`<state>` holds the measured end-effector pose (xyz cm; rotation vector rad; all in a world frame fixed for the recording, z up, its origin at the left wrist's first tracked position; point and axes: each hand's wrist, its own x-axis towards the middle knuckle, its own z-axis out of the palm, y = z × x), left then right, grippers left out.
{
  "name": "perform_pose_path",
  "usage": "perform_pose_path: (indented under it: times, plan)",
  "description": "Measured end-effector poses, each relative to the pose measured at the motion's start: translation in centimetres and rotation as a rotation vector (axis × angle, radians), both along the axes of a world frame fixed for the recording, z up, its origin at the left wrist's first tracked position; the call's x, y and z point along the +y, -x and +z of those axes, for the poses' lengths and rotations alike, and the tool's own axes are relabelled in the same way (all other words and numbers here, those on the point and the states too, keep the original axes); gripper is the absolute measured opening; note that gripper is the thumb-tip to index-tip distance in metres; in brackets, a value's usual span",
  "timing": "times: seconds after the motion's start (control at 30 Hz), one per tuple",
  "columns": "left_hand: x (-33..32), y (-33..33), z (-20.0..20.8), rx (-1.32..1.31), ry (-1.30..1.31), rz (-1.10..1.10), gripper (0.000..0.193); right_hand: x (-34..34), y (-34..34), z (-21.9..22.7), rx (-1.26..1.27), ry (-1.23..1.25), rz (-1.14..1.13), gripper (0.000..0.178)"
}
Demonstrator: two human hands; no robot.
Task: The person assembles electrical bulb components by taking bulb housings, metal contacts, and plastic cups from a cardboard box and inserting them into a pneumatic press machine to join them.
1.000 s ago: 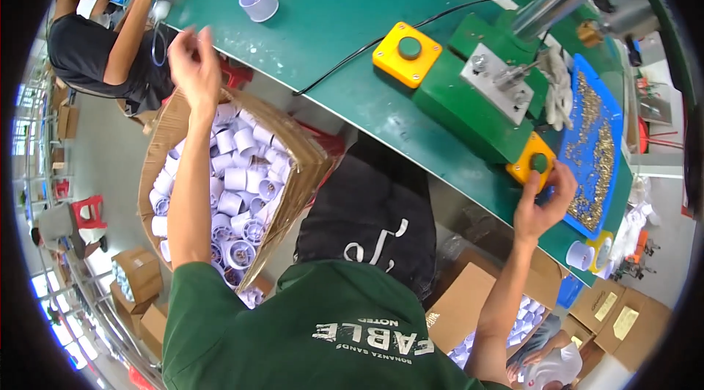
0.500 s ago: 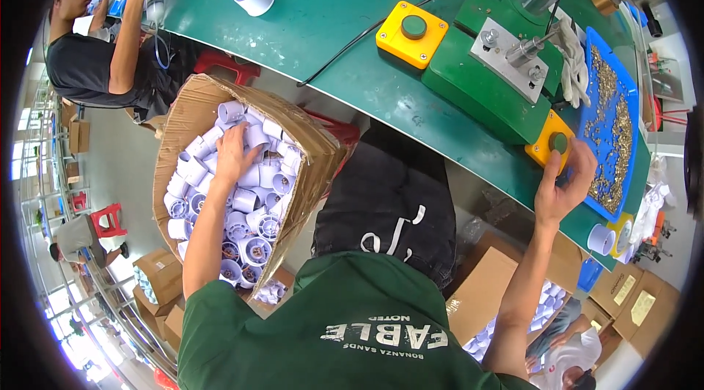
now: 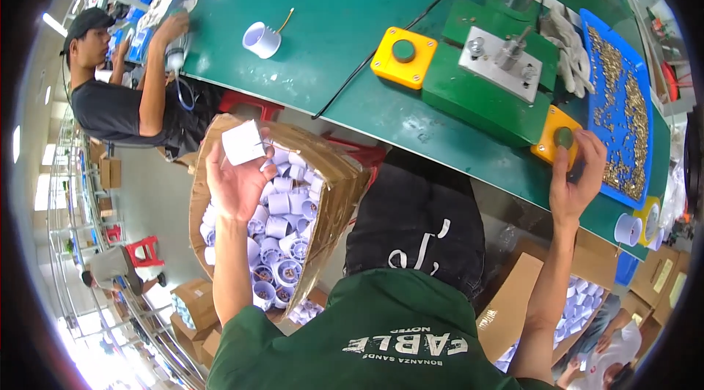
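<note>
My left hand (image 3: 240, 190) is raised over a cardboard box (image 3: 339, 195) and grips a white plastic cup-shaped part (image 3: 244, 143) between thumb and fingers. White cylindrical parts (image 3: 279, 204) of the same kind fill the box, some with brass-coloured bits inside. At the right, my right hand (image 3: 576, 183) rests by a yellow button box (image 3: 544, 142), its thumb against the green push button (image 3: 563, 137) and its fingers apart. Between two such boxes stands a green press (image 3: 484, 107) with a metal fixture plate (image 3: 501, 66). The second yellow button box (image 3: 419, 76) lies left of the press.
A blue tray (image 3: 595, 104) of small brass pieces sits right of the press, beside a white glove (image 3: 568, 45). One white cup with a wire (image 3: 262, 40) stands on the green table (image 3: 330, 8). A co-worker (image 3: 117, 107) sits at the left. Another parts box (image 3: 513, 291) is at lower right.
My left hand has risen out of the heap of parts, now with a white cup in its grip. My right thumb stays at the push button. The whole view has shifted slightly.
</note>
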<state>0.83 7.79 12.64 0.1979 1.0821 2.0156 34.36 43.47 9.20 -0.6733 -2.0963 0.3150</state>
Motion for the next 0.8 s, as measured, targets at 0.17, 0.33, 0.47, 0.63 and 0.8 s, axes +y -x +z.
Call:
perform_pose_path:
  times: [0.17, 0.33, 0.47, 0.63, 0.8]
  plan:
    - [5.4, 0.3, 1.7, 0.276, -0.003, -0.021, 0.061, -0.3, 0.6, 0.3, 0.016, -0.019, 0.029, 0.031]
    - [14.4, 0.0, 4.6, 0.230, -0.073, -0.129, 0.049, -0.4, 0.4, 0.1, 0.083, 0.054, 0.022, 0.033]
    - [19.6, -2.7, 5.8, 0.253, 0.005, -0.199, 0.046, -0.6, 0.8, 0.0, 0.233, -0.132, -0.017, 0.030]
    - [21.9, -6.4, 6.0, 0.253, 0.044, -0.239, 0.046, -6.2, 4.7, 4.1, 0.311, 0.052, 0.171, 0.028]
    - [22.1, -8.6, 5.6, 0.376, 0.145, -0.190, 0.050, -8.3, 11.2, 5.9, 0.317, 0.575, 0.429, 0.026]
